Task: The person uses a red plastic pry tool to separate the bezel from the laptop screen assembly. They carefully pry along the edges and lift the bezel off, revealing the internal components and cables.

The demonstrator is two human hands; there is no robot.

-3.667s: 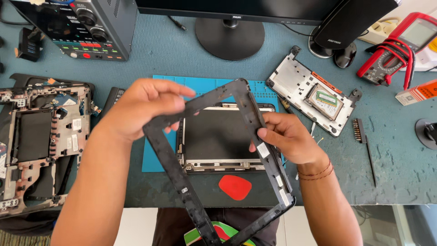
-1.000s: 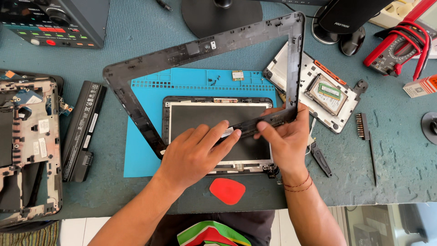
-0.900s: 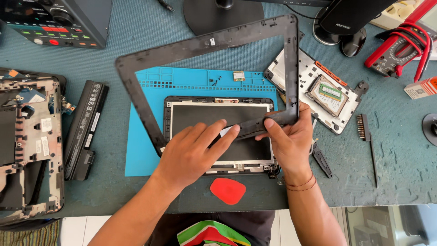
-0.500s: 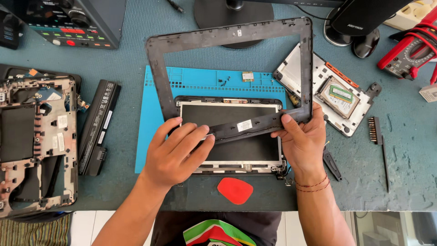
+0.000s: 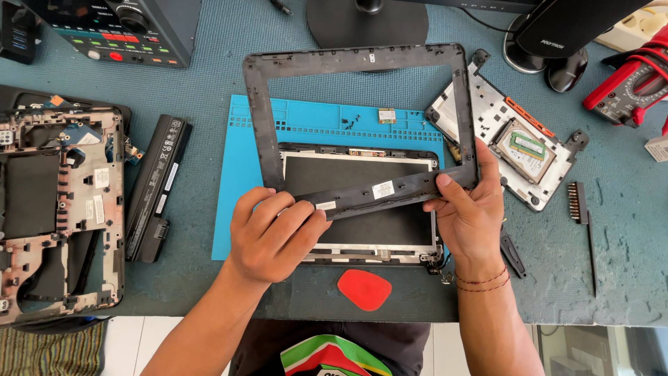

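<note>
A black plastic screen bezel frame is held flat over the desk, inner side up. My left hand grips the near bar of the frame at its left end. My right hand grips the near right corner. Under the frame lies a laptop screen panel in its lid, on a blue work mat.
A red pick lies near the front edge. A long black battery and an open laptop base sit left. A metal plate with a drive is right, then a bit strip, a red meter, a monitor stand.
The bezel frame went from tilted upright in both hands to lowered flat above the screen panel, then shifted right and squared up. Both hands stayed on its near edge.
</note>
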